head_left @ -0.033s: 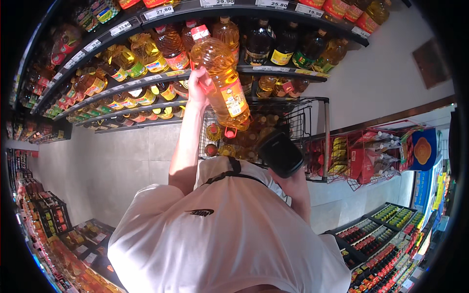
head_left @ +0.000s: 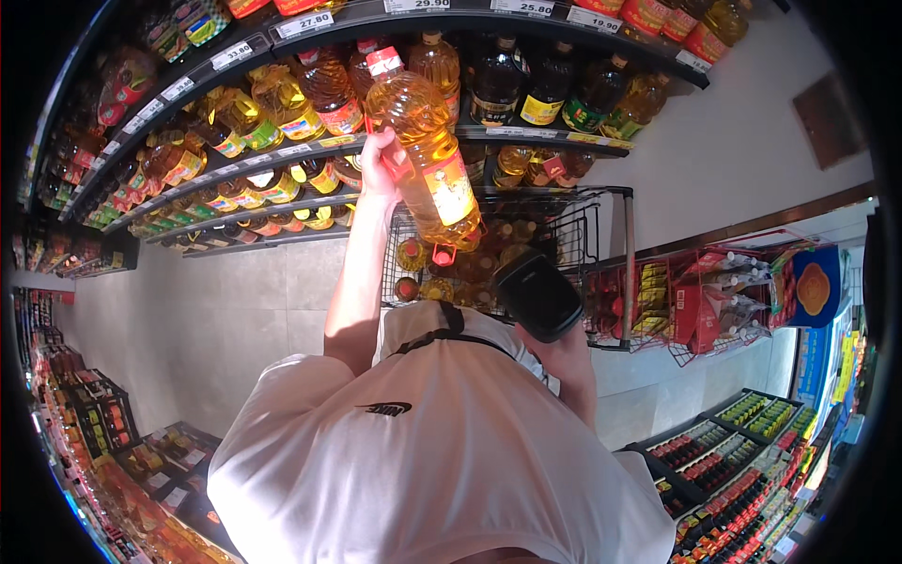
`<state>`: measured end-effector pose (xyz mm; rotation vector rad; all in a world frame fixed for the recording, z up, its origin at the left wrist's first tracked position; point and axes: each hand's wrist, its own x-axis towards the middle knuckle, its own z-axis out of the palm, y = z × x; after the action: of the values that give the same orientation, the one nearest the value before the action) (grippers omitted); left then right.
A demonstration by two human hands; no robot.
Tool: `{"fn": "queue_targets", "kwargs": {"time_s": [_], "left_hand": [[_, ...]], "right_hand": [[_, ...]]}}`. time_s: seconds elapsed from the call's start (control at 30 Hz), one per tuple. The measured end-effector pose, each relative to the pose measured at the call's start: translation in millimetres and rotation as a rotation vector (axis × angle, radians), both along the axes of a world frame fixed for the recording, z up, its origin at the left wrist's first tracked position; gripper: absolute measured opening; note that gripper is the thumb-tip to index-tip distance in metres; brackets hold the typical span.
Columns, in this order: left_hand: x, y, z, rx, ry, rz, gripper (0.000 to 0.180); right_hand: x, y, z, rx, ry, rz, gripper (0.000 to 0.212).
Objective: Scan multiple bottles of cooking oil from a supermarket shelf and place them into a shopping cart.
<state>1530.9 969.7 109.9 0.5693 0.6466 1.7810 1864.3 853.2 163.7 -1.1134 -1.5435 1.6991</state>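
Observation:
My left hand, raised in front of the shelves, is closed around the side handle of a large clear bottle of golden cooking oil. The bottle leans slightly, its red-and-white cap uppermost. Glare whitens part of its red and yellow label. A small red piece shows at its lower end. Lower right, a black rounded handheld device covers most of my right hand, which grips it from below; those fingers are hidden. Under the bottle and device stands a wire shopping cart with several oil bottles in it.
Curved shelves ahead carry rows of oil bottles and price tags. A red wire rack with packaged goods stands right of the cart. Grey tiled floor lies to the left. Low displays of bottles are at the lower right.
The label on the held bottle now catches more glare. Both hands stay in nearly the same place.

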Motion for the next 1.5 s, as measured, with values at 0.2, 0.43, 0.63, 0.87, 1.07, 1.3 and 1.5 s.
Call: {"fn": "queue_targets", "kwargs": {"time_s": [0.2, 0.43, 0.63, 0.87, 1.07, 1.3, 1.5], "left_hand": [[8, 1, 19, 0.012, -0.077, 0.013, 0.044], [2, 21, 4, -0.012, -0.002, 0.078, 0.034], [12, 31, 25, 0.246, -0.007, 0.002, 0.054], [17, 107, 137, 0.517, 0.123, 0.444, 0.051], [-27, 225, 196, 0.691, 0.101, 0.588, 0.042], [-23, 296, 221, 0.513, 0.087, 0.762, 0.042], [-84, 348, 201, 0.255, 0.588, 0.66, 0.017]], "right_hand": [[-1, -5, 5, 0.083, 0.041, -0.021, 0.047], [1, 0, 6, 0.089, 0.076, 0.004, 0.046], [6, 6, 6, 0.196, 0.156, -0.104, 0.039], [29, 11, -5, -0.093, 0.068, -0.276, 0.026], [53, 15, -26, -0.105, 0.026, -0.398, 0.012], [75, 20, -28, -0.179, 0.076, -0.529, 0.026], [84, 30, -20, -0.186, 0.134, -0.578, 0.008]]}}
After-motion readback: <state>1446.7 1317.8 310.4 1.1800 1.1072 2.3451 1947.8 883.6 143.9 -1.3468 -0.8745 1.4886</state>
